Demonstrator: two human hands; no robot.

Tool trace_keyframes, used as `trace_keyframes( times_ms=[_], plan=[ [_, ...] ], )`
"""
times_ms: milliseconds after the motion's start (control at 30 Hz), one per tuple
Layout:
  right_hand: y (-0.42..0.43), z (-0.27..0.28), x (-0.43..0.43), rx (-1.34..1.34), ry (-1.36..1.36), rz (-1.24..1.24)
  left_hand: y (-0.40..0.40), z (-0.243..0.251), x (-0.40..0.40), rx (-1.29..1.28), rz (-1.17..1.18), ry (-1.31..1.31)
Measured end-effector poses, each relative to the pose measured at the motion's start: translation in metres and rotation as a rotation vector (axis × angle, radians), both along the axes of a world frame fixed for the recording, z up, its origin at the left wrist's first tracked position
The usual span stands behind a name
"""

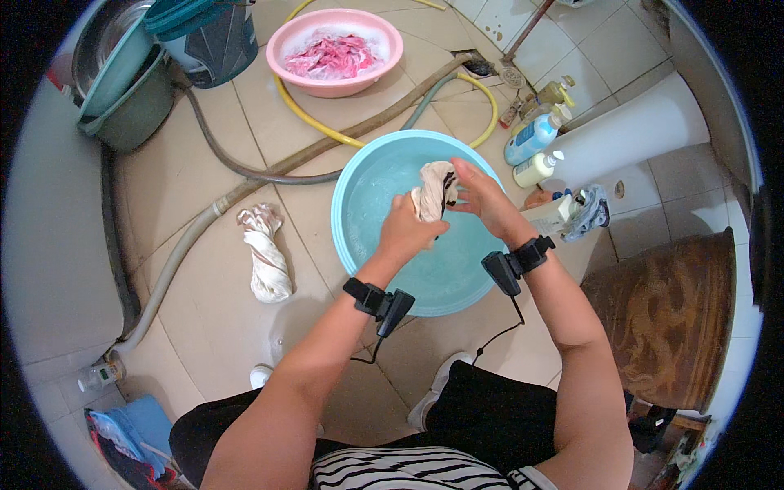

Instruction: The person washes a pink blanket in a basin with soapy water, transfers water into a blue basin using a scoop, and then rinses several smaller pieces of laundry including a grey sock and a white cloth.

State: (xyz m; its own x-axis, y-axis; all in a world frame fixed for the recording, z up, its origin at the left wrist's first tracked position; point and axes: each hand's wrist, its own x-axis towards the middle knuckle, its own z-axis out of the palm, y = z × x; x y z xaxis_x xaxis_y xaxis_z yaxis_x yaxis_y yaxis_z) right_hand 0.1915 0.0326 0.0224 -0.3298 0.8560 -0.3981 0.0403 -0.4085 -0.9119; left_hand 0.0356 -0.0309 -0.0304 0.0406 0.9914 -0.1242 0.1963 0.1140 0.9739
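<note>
A light blue plastic basin [422,275] with water stands on the tiled floor in front of me. Over it my left hand [405,226] grips the lower part of a twisted beige cloth with dark patches [433,187]. My right hand [481,199] is at the cloth's upper right side, its fingers apart and the fingertips near or touching the dark part. To the left, a twisted white cloth with brownish parts [267,260] lies on the floor. Farther off, a pink basin [334,87] holds pink cloth in suds.
A grey drain hose [184,254] and a yellow hose [300,113] cross the floor. Pump bottles [531,139] stand at the right beside a white pipe [631,131]. A bucket [214,52] and stacked basins [131,107] are at the upper left, a brown wooden board [667,318] at the right.
</note>
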Motion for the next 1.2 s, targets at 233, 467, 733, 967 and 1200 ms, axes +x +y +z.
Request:
trace_keyframes(
  times_ms=[233, 467, 733, 967, 1200],
  plan=[
    [-0.009, 0.006, 0.005, 0.046, -0.041, 0.045, 0.000, 0.027, -0.003, -0.130, -0.078, -0.215],
    [-0.003, 0.044, 0.025, 0.449, 0.038, -0.271, 0.009, 0.020, 0.004, -0.289, -0.095, -1.073],
    [-0.017, 0.137, 0.111, 0.486, -0.028, -0.636, 0.004, 0.016, -0.014, -0.327, -0.069, -0.763],
    [-0.004, 0.125, 0.223, 0.328, -0.098, -0.696, 0.006, 0.007, -0.009, -0.342, -0.052, -0.696],
    [0.018, 0.053, 0.257, 0.344, -0.795, -0.589, 0.006, 0.006, -0.007, -0.375, -0.034, -0.656]
  ],
)
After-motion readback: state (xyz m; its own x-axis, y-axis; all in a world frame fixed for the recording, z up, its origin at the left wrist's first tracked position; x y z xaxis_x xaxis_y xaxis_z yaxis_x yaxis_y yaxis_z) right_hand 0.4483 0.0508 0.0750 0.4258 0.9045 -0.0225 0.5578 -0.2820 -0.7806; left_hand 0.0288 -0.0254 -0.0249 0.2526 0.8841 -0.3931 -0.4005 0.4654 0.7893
